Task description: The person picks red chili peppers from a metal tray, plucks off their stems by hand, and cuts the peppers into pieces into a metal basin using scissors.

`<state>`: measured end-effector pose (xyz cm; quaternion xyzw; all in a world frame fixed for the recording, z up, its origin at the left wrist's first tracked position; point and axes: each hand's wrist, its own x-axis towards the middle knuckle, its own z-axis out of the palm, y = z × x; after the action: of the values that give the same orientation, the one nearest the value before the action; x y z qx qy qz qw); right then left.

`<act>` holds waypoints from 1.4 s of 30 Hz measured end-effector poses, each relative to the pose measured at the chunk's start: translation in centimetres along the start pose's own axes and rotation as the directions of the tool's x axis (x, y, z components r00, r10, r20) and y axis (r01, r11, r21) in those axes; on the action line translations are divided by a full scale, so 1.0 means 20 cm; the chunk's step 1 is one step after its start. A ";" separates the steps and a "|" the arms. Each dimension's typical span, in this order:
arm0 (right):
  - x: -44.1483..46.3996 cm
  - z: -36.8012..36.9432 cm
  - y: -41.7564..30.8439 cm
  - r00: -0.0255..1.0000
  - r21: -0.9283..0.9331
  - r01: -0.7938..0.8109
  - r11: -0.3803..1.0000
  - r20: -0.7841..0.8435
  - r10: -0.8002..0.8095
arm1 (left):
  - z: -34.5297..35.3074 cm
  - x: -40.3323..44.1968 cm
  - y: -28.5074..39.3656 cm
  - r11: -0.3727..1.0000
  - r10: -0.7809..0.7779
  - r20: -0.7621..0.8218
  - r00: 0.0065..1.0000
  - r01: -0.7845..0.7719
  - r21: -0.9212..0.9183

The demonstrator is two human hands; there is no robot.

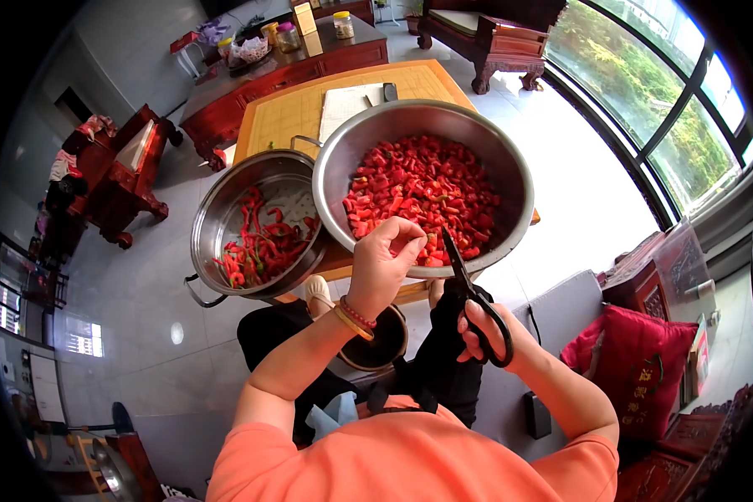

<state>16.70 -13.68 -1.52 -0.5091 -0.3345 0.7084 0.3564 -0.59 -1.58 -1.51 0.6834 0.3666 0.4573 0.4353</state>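
Observation:
Over the near rim of a large steel basin (326, 184) full of cut red chili pieces (422, 188), my left hand (385, 255) is closed in a pinch. Whatever lies between its fingertips is too small to name. My right hand (489, 330) is wrapped round the handles of black scissors (468, 289). Their blades point up toward the basin's near rim, just right of my left fingertips. To the left, a steel pot (205, 243) with side handles holds whole red chilies (259, 251).
Both vessels rest by a wooden table (284, 113) bearing a white paper (343, 109). Below, between my legs, is a dark round bin (381, 343). A red cushion (636, 368) lies at the right. A cabinet (268, 79) with jars stands beyond.

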 end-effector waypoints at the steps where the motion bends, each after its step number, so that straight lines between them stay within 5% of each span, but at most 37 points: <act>1: 0.00 0.00 0.01 1.000 0.011 0.013 1.000 0.024 -0.014 | -0.01 0.00 0.00 1.000 0.003 -0.011 1.000 -0.003 0.016; 10: -0.01 0.05 0.04 0.993 0.070 0.023 0.997 0.116 -0.031 | 0.02 -0.01 -0.01 0.934 0.267 -0.098 0.959 -0.232 0.272; 20: 0.01 0.05 0.03 0.999 -0.061 0.035 0.998 0.013 -0.034 | 0.02 -0.02 0.01 0.970 0.183 -0.029 0.983 -0.176 0.169; 42: 0.02 -0.01 0.00 0.998 -0.102 0.058 0.993 0.027 -0.056 | -0.05 -0.04 -0.04 0.907 0.327 0.107 0.939 -0.343 0.242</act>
<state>16.77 -13.31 -1.80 -0.5085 -0.3891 0.6859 0.3458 -1.94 -1.72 -2.26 0.8011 0.2858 0.4516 0.2695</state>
